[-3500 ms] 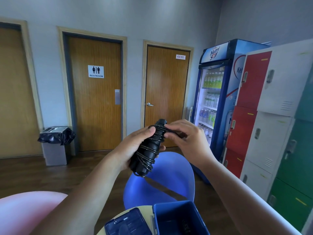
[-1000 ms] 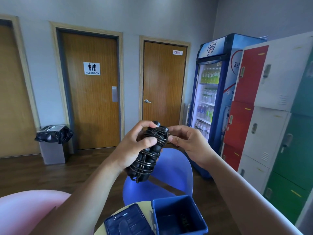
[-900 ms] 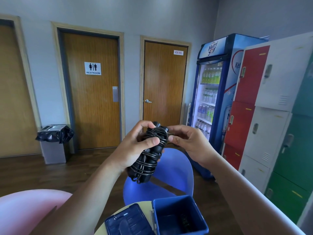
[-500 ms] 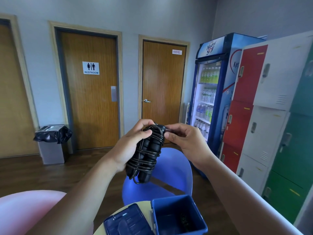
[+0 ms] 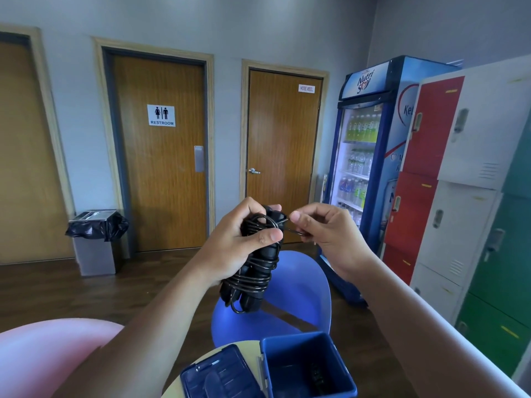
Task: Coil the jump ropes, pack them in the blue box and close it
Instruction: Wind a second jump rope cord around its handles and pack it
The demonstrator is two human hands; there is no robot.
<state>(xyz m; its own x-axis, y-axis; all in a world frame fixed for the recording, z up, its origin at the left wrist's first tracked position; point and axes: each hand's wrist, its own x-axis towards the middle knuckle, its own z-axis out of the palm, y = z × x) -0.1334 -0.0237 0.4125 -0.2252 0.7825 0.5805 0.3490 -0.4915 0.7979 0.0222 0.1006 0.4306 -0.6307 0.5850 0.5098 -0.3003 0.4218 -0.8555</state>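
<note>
Above the open blue box [image 5: 304, 366], mid-air: L hand [image 5: 238, 242] fists the coiled jump rope [image 5: 255, 271], thumb pinning the turns, R hand [image 5: 324, 239] pinches the loose end, prob. to tuck it so the bundle won't unwind.

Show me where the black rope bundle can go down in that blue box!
The open blue plastic box has bare floor on its left side, between its left wall and a small dark item lying to the right. The round beige table shows only a sliver, crowded by the box and its dark blue lid.
</note>
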